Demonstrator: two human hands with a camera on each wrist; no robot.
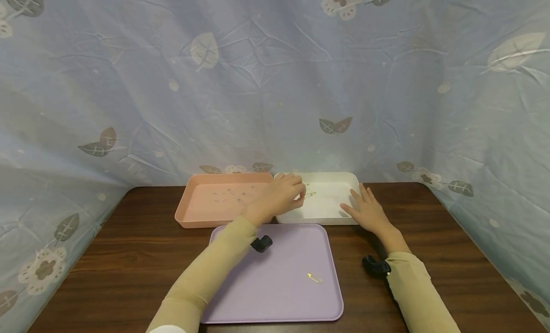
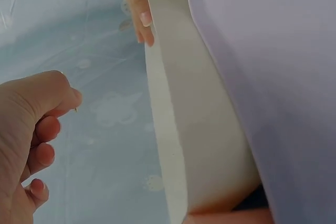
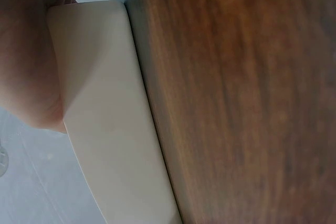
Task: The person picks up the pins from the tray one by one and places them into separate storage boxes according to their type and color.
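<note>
My left hand [image 1: 281, 194] is over the left part of the white tray [image 1: 333, 222], its thumb and forefinger pinched together. In the left wrist view, a tiny gold tip of a safety pin [image 2: 76, 110] pokes out from that pinch; the fingers hide the rest. Gold safety pins [image 1: 310, 194] lie in the white tray beside this hand. My right hand [image 1: 369, 211] rests at the white tray's right rim with fingers spread, holding nothing. One gold safety pin [image 1: 315, 278] lies on the purple tray [image 1: 275, 295]. Several silver safety pins [image 1: 231, 192] lie in the pink tray [image 1: 202, 223].
The pink and white trays stand side by side at the back of the dark wooden table [image 1: 111, 266], with the purple tray in front. A patterned blue cloth [image 1: 258, 85] hangs behind. My left forearm [image 1: 215, 271] crosses over the purple tray.
</note>
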